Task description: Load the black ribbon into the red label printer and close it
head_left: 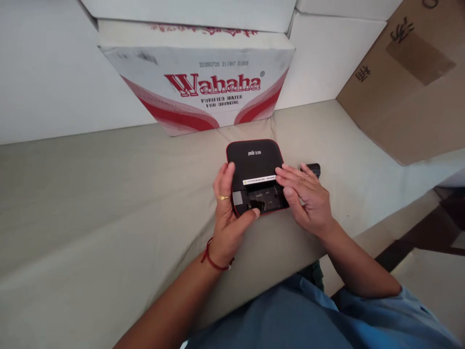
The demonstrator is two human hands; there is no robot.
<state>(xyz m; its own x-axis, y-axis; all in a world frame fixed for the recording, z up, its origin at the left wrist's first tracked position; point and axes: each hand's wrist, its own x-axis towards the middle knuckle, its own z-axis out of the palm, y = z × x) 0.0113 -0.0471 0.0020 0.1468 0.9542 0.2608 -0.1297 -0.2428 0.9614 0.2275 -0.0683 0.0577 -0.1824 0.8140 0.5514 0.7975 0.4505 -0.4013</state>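
One wide beige cloth-covered surface [90, 218] is laid out under everything, and its far side is lined with stacked white boxes [47, 72]. Off to the right a brown carton [410, 116] can be seen, marked with dark characters, and a Wahaha water box [218, 87] in white and red is parked mid-back. Just in front of that, near the edge, a flat black case [254, 167] with red trim is being handled. It's clamped by the left hand [227, 208], fingers along its side and thumb on the front rim. The right hand [308, 196] isn't closed at all, its fingers are just laid out straight over the right side. Behind them a small black object [315, 169] is partly hidden. On the case, a white warning label [258, 181] is stuck above a dark recess, and a gold ring [223, 198] is worn on the left hand
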